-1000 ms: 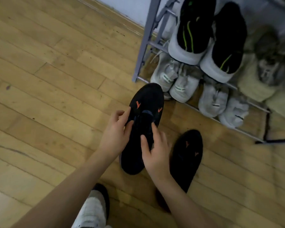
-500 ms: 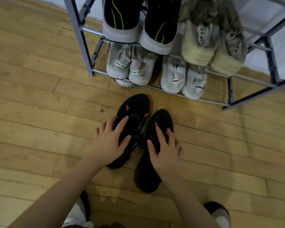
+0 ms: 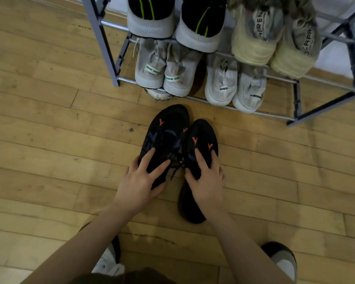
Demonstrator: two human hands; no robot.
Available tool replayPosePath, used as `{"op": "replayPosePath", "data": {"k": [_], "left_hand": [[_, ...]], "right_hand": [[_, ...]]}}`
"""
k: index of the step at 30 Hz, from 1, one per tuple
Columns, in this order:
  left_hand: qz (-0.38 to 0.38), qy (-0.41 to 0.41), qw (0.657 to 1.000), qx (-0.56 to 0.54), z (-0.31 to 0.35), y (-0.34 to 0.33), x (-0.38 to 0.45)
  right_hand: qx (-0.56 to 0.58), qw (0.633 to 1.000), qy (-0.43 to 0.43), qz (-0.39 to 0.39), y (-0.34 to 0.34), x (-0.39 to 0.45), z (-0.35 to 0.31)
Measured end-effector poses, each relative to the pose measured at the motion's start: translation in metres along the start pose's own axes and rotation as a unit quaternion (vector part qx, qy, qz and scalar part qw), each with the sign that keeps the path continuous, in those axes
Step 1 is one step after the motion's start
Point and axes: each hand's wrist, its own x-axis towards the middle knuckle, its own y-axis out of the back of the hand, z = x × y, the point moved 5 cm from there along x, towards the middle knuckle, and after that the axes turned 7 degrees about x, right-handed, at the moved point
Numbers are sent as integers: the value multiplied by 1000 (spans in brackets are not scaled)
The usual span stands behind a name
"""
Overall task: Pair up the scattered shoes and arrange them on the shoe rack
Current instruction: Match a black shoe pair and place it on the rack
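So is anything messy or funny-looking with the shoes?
A little. The two black shoes lie on the floor, not level: the right one sits further back, laces tangled between them. On the rack, a dirty toe pokes out under the left grey pair.

A wooden plank floor (image 3: 49, 140) fills most of the view, marked by a small dark spot (image 3: 131, 129) left of centre. Far off, a pale wall (image 3: 334, 5) meets the floor's edge.
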Motion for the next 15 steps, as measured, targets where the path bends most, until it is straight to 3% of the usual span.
{"op": "replayPosePath", "data": {"k": [7, 12, 15], "left_hand": [[4, 68, 998, 0, 1, 0, 15], [22, 25, 998, 47, 5, -8, 1], [25, 2, 997, 69, 5, -12, -5]], "right_hand": [[-37, 998, 21, -41, 4, 21, -5], [-86, 988, 92, -86, 10, -17, -2], [-115, 986, 78, -95, 1, -41, 9]]}}
